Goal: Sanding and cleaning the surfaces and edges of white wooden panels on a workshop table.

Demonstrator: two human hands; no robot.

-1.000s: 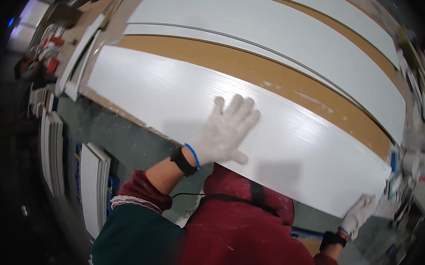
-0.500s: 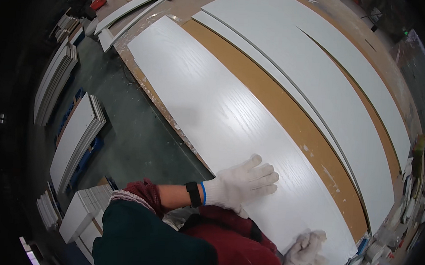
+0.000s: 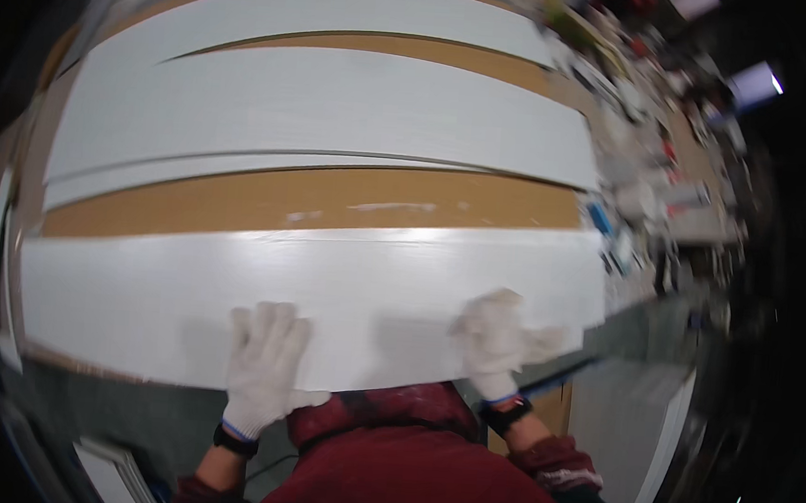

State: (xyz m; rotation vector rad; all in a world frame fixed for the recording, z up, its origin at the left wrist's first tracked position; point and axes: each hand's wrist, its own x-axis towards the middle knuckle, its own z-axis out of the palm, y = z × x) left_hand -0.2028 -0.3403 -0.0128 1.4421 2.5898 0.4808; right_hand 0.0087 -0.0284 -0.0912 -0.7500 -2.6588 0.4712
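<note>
A long white panel (image 3: 402, 261) with a faint wood grain lies flat along the near side of the table. My left hand (image 3: 267, 363), in a white knit glove, rests flat on its near edge, fingers stretched forward and thumb out to the side. Further right, my gloved right hand (image 3: 498, 333) is over the same panel, blurred, with its fingers curled in. Whether a pale wad in it is cloth or just glove, I cannot make out.
Behind the panel runs a strip of brown board (image 3: 350, 201), with another large white panel (image 3: 329, 106) beyond it. Bottles, tools and clutter (image 3: 650, 194) crowd the right end. Below the table at right stands a pale board (image 3: 620, 426); stacked panels (image 3: 116, 474) are at lower left.
My view has swung to the right, so the panel now lies across the picture. The left hand stays flat on the panel; the right hand shows further up, its fingers still curled.
</note>
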